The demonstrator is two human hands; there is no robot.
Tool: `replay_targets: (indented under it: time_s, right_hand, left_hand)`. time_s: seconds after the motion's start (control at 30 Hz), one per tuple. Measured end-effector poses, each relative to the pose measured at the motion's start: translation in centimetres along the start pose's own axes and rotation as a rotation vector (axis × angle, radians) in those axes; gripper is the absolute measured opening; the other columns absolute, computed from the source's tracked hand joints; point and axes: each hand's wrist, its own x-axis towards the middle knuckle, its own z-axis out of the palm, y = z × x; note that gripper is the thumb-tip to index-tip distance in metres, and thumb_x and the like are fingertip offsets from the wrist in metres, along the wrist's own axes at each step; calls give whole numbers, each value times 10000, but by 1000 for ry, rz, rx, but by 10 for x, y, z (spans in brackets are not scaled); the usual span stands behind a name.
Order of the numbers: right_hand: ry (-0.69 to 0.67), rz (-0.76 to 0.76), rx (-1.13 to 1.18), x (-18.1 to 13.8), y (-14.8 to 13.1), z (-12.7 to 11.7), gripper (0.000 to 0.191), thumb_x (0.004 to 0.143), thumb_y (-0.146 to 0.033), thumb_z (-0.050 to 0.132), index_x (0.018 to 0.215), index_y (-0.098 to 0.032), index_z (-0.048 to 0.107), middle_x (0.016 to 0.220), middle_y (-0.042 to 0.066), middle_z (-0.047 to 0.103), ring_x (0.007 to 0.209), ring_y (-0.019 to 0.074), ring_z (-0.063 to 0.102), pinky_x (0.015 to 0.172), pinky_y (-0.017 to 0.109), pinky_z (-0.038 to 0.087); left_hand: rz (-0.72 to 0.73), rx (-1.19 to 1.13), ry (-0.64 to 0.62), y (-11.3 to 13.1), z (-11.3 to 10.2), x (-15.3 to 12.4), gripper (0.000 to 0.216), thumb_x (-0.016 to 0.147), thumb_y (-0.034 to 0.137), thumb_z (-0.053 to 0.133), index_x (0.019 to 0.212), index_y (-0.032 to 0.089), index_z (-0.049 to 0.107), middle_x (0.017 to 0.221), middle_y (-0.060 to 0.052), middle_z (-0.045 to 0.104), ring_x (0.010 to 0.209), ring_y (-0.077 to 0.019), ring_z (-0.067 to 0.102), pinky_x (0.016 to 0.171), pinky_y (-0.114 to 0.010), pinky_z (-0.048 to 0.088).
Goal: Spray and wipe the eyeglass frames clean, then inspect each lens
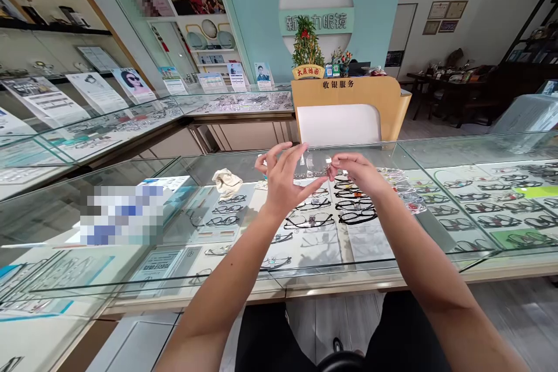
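Both my hands are raised over a glass display counter (pixel 244 270) full of spectacles. Between them I hold a thin, clear-lensed pair of glasses (pixel 316 167). My left hand (pixel 285 177) pinches its left end, with the other fingers spread upward. My right hand (pixel 355 171) is closed on its right end. Under the glass just below lie rows of dark-framed glasses (pixel 335 212).
A crumpled beige cloth (pixel 226 181) lies on the counter to the left of my hands. More glass showcases (pixel 131 122) run along the left and right. A wooden cashier desk (pixel 349 104) with a potted plant stands behind. A dark table with clutter stands at the back right.
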Motion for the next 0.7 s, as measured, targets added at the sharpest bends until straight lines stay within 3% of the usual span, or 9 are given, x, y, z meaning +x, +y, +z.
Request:
replay_targets:
  time_s: [0.23,0.33,0.37,0.43,0.53,0.7]
  right_hand:
    - [-58,-36,-222,11,-53,-3,343,990,-409,650,711,-225,730,784,11,736,854,209,654,952,380,474]
    - [-56,-136,-336,17,-84,-6,376,1024,-469,631,748,-232,730,822,16,748,866,209,674,951,394,514]
    - [-4,-205,-397,17,-94,-6,375,1037,-509,624,805,-240,746,881,22,764,909,215,688,961,403,525]
    - [250,-390,-544,15,-109,-5,281,1015,-543,677,1024,-275,763,1114,35,790,1083,242,707,1031,440,539]
    - [543,-598,-796,8,-121,2,452,941,-551,782,1324,-333,681,1377,68,726,1289,307,664,1125,545,525]
    - [678,-678,-982,0,-118,22,635,919,-514,828,1469,-337,565,1446,114,695,1293,351,677,1120,608,535]
  left_hand:
    - [182,123,115,-4,-8,33,605,821,734,871,1215,283,785,1078,-82,854,1063,-348,745,1143,-548,308]
    - [265,104,165,1,-15,62,574,885,725,822,1248,284,760,1127,-76,853,1043,-317,772,1097,-515,409]
    - [290,84,186,4,-18,73,567,895,700,827,1275,288,747,1169,-76,847,1061,-313,777,1084,-506,438]
    - [300,51,255,10,-24,92,575,894,656,851,1327,301,720,1252,-80,827,1124,-324,773,1087,-509,473]
    - [250,-28,390,18,-31,112,605,883,606,884,1389,338,688,1312,-71,793,1182,-334,758,1112,-532,505]
    - [185,-160,498,25,-36,117,595,843,558,937,1361,362,721,1237,-49,793,1093,-313,776,1039,-527,586]
